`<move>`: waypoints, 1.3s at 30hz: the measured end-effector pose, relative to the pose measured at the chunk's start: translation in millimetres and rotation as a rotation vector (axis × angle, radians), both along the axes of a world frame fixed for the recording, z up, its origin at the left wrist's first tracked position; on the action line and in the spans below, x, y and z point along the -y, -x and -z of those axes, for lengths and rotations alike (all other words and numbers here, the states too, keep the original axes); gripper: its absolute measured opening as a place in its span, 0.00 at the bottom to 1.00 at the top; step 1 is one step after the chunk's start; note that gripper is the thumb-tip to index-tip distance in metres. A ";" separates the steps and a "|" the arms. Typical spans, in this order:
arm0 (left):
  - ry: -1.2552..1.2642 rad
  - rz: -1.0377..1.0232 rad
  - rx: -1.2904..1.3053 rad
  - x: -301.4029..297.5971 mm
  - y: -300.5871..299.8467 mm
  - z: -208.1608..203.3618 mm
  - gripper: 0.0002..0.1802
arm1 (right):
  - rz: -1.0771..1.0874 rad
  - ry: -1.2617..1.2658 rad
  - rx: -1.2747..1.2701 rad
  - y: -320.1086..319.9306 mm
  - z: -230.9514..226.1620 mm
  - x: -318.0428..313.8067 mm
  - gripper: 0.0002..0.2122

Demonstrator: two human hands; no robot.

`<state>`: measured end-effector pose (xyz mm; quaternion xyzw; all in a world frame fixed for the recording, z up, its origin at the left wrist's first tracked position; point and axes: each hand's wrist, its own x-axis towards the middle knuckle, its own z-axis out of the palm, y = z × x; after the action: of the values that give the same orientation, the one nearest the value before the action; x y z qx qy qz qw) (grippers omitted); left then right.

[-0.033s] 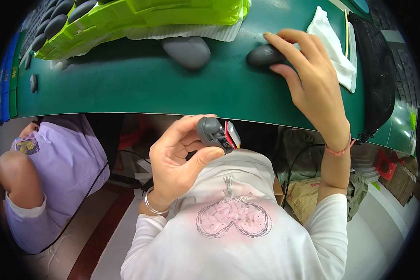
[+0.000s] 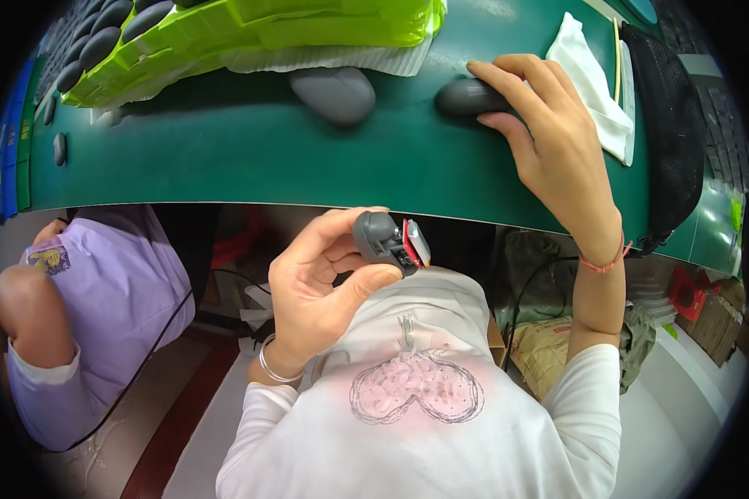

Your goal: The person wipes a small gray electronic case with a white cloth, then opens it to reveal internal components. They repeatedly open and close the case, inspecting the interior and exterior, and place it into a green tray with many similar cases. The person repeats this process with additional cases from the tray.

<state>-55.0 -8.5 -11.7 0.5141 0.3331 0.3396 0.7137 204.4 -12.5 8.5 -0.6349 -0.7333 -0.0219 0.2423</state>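
My left hand [image 2: 320, 287] holds a small grey part [image 2: 383, 239] with red and white pieces at its end, pinched between thumb and fingers below the table edge, above my lap. My right hand [image 2: 549, 133] reaches over the green table [image 2: 225, 158] and grips a dark grey oval shell [image 2: 462, 96] with thumb and fingers. A lighter grey oval shell [image 2: 334, 91] lies on the table to its left, apart from both hands.
A bright green tray [image 2: 250, 25] with several dark oval shells stands at the back left. A white cloth [image 2: 595, 83] and a black mesh item [image 2: 666, 125] lie right of my hand. Another person in lilac [image 2: 100, 291] sits at my left.
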 end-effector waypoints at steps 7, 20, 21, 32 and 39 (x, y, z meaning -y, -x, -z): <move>0.035 0.030 0.000 -2.1 -1.6 1.2 0.26 | -0.102 0.321 -1.581 24.3 -1.9 32.0 0.25; 0.091 0.019 0.102 -0.6 -1.3 7.1 0.25 | -0.595 0.574 -2.527 53.3 25.6 69.6 0.32; 0.086 0.027 0.103 -0.4 -1.1 7.4 0.25 | -0.664 0.526 -2.593 55.1 30.7 69.9 0.32; 0.094 -0.004 0.110 -1.8 1.9 6.2 0.28 | -0.198 0.364 -1.795 48.0 14.9 75.4 0.29; 0.075 0.114 0.096 -7.6 -9.2 2.0 0.25 | -0.065 0.330 -1.243 59.4 5.5 73.9 0.26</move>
<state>-45.8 -0.9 -13.8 0.4881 0.2811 0.3102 0.7659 144.9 -86.4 3.0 -0.5355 -0.4687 0.4708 0.5215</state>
